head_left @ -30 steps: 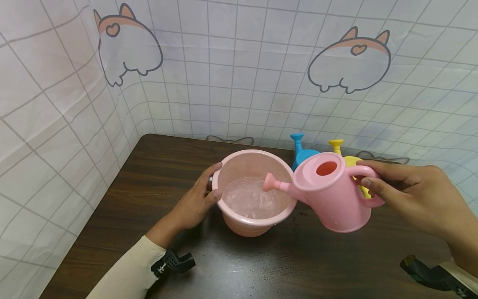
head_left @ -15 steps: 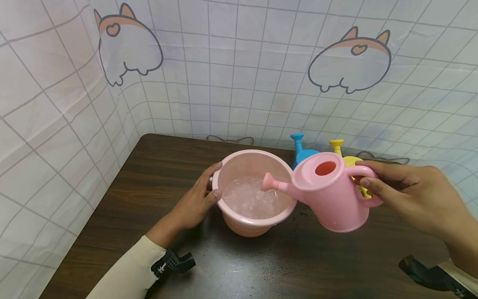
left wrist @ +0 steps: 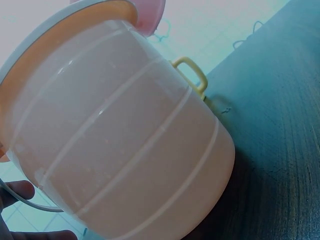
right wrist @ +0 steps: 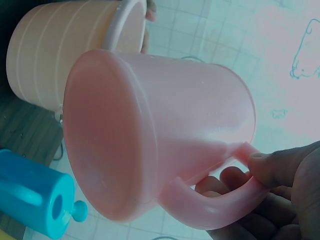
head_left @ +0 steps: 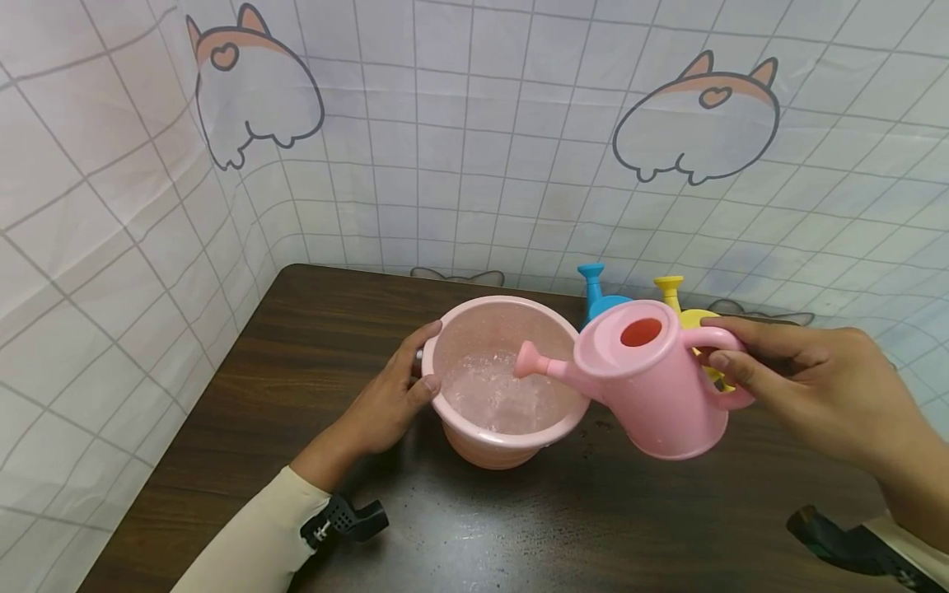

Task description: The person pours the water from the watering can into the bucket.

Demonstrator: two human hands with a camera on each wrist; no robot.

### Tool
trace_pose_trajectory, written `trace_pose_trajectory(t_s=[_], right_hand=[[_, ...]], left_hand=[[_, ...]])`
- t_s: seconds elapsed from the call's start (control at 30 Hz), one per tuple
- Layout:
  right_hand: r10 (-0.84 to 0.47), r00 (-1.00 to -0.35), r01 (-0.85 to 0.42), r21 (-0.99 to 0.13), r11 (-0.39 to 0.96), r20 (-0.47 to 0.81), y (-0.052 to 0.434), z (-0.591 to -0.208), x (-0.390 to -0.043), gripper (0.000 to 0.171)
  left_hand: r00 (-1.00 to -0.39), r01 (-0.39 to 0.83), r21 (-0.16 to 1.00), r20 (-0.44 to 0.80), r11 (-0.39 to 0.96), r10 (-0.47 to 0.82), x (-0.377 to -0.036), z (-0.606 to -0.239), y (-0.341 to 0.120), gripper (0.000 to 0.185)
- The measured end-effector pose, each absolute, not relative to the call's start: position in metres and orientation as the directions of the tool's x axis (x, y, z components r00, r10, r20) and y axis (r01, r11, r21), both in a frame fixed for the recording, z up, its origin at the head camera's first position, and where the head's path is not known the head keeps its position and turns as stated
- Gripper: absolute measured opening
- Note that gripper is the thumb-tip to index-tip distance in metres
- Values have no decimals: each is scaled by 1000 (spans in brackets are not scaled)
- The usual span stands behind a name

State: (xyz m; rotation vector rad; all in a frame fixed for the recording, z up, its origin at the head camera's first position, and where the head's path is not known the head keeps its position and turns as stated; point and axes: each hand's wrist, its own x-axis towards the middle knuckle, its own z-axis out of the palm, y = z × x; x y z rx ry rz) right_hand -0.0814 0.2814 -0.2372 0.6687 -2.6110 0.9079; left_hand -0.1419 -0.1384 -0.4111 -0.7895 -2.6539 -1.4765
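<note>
A pink bucket (head_left: 492, 455) stands on the table with rippling water (head_left: 497, 395) inside. At its left side my left hand (head_left: 385, 403) grips the rim, the thumb at the front edge. The left wrist view shows the bucket's striped wall (left wrist: 135, 135) and fingertips (left wrist: 20, 190) by the thin wire handle. My right hand (head_left: 830, 387) holds a pink watering can (head_left: 667, 403) by its loop handle, with the thumb on top of the loop (right wrist: 225, 200). The can is tilted left above the table, and its sprinkler head (head_left: 528, 360) is over the bucket's opening.
Behind the pink can stand a blue watering can (head_left: 610, 305) and a yellow watering can (head_left: 694, 318), partly hidden by it. Wet marks shine on the dark wood table (head_left: 474, 535). A white gridded curtain (head_left: 445, 165) closes off the back and left.
My right hand and the pink watering can have shifted slightly left, moving the sprinkler head further over the bucket. The water keeps rippling. My left hand and the bucket have stayed in place.
</note>
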Motion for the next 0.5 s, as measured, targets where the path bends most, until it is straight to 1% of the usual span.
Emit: trace_pose_trajectory(t_s=[0.23,0.5], right_hand=[[-331,-843,-522,-494,695,425,280,-238,-82,40],[-349,-838,-537,-515,668,420,278,-237,-82,40]], left_hand=[[-873,427,794,237,434,425,-142,-411,-138,73],[-873,425,796,233,432,428,-142,-410,-139,74]])
